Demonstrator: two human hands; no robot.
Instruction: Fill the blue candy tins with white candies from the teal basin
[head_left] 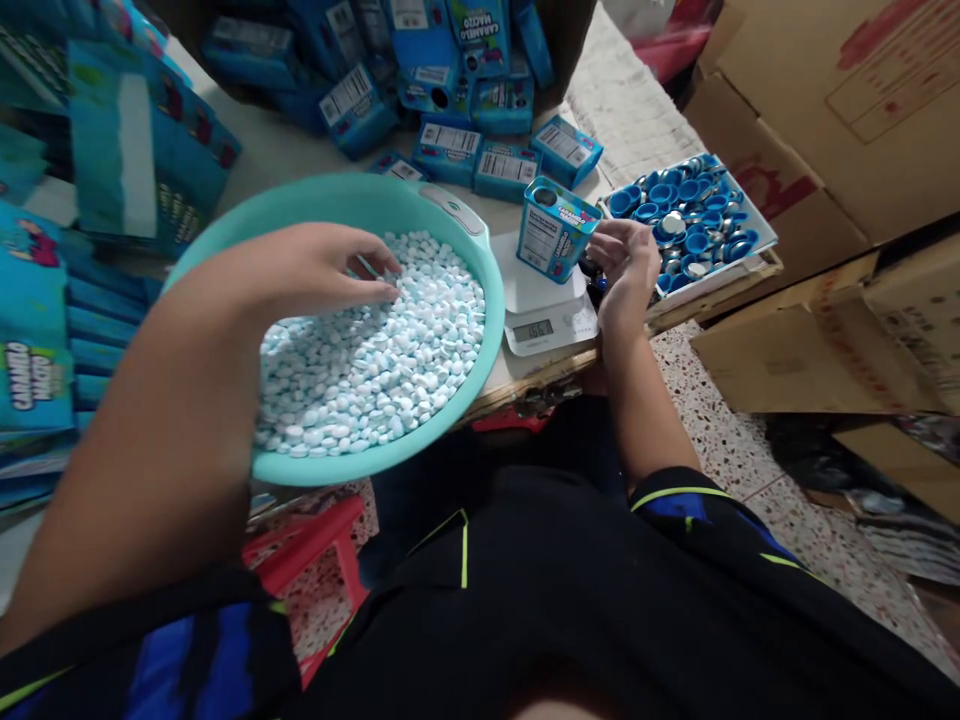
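My left hand (330, 265) is over the turquoise basin (491, 330), its fingers loosely curved and the tips apart, with nothing visible between them. Small white and pale blue candies (375, 370) fill the basin. A blue candy tin (551, 235) with an opening in its top stands on the white digital scale (555, 325), whose display shows digits that look like 166 or so. Beside the tin's right side is my right hand (624, 255), fingers half bent and not wrapped round it. Whether its fingertips touch the tin I cannot tell.
A white tray (759, 235) of blue and silver round caps is at the right. Several blue tins (506, 170) lie behind the basin, spilling from a dark box. Blue printed cartons (112, 150) stack up at left. Cardboard boxes (832, 340) and a red stool (322, 550) are below.
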